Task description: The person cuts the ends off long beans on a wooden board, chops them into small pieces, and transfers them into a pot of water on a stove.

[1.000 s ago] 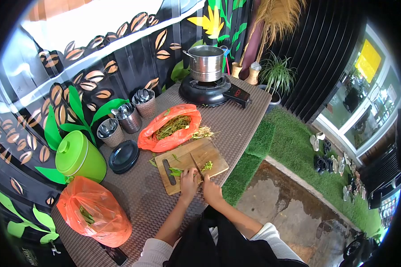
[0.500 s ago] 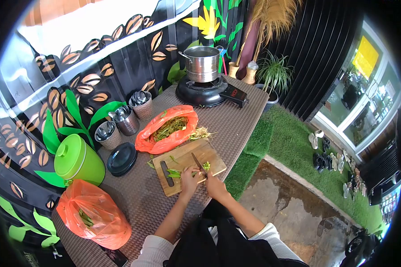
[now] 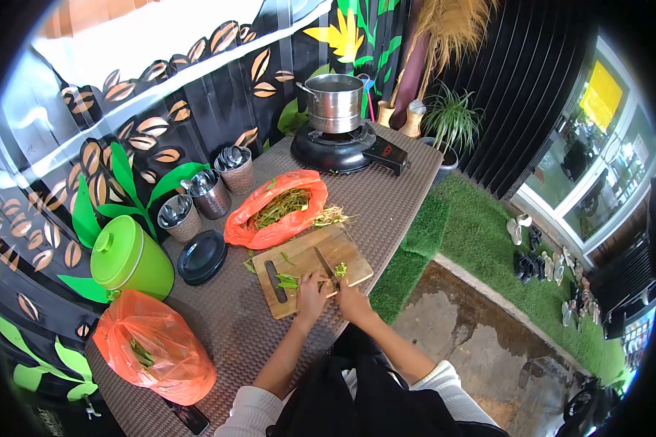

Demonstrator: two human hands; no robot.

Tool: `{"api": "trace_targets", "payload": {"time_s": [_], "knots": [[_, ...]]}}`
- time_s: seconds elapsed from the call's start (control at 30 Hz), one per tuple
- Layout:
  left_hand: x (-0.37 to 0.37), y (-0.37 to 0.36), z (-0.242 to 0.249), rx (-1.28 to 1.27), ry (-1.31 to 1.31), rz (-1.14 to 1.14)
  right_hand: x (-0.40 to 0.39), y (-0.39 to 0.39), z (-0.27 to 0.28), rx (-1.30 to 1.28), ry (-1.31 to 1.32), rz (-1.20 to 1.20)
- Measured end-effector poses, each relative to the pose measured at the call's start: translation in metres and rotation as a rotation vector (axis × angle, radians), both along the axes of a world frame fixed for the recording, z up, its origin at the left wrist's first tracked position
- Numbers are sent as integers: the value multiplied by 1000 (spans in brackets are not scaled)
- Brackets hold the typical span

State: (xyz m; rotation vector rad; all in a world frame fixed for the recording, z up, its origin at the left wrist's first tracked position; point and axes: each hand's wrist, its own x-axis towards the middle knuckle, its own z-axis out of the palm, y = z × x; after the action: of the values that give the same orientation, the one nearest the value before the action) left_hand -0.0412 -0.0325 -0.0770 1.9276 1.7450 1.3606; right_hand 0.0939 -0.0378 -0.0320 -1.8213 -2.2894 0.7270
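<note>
A wooden cutting board [image 3: 321,247] lies on the woven-textured table near its front edge. My right hand [image 3: 353,302] is wrapped round the handle of a knife [image 3: 324,261], whose blade points away over the board. Beside it, my left hand [image 3: 313,293] has its fingers bent over green vegetable stalks [image 3: 287,281], pressing them to the wood. The stalk ends stick out to the left of those fingers. A small heap of chopped green pieces [image 3: 341,269] sits right of the blade.
Behind the board lies an orange plastic bag [image 3: 259,237] full of greens. A tied orange bag [image 3: 153,357], green lidded bucket [image 3: 135,255], dark plates [image 3: 201,258] and cutlery cups [image 3: 210,195] stand leftward. A steel pot [image 3: 335,105] rests on a black stove [image 3: 328,151] at the far end.
The view has shifted slightly. Both hands stay at nearly the same place on the board, with the knife still beside the left fingers.
</note>
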Motion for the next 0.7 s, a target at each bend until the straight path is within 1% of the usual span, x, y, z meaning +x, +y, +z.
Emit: {"api": "trace_targets", "payload": {"time_s": [0.03, 0.1, 0.23, 0.3, 0.37, 0.43, 0.5, 0.63, 0.7], "knots": [[-2, 3, -3, 1, -2, 0, -2, -5, -5, 1, -2, 0], [-5, 8, -5, -163, -278, -90, -10, -11, -16, 1, 25, -91], [-7, 14, -10, -147, -269, -18, -15, 7, -29, -6, 11, -71], [-9, 16, -16, -191, -377, -27, -10, 17, -29, 0, 56, -9], [-9, 15, -22, -216, -334, -43, -6, 16, -29, 15, 67, -7], [-8, 11, -12, -243, -295, -57, -6, 7, -28, 28, 74, -5], [-6, 3, -4, -82, -36, -58, -10, -6, -27, 65, 32, -62], [-3, -1, 3, -71, -86, -102, -16, 4, -25, -9, 47, -70], [-2, -4, 5, -31, -31, -89, -16, 16, -27, 71, 26, -1]]}}
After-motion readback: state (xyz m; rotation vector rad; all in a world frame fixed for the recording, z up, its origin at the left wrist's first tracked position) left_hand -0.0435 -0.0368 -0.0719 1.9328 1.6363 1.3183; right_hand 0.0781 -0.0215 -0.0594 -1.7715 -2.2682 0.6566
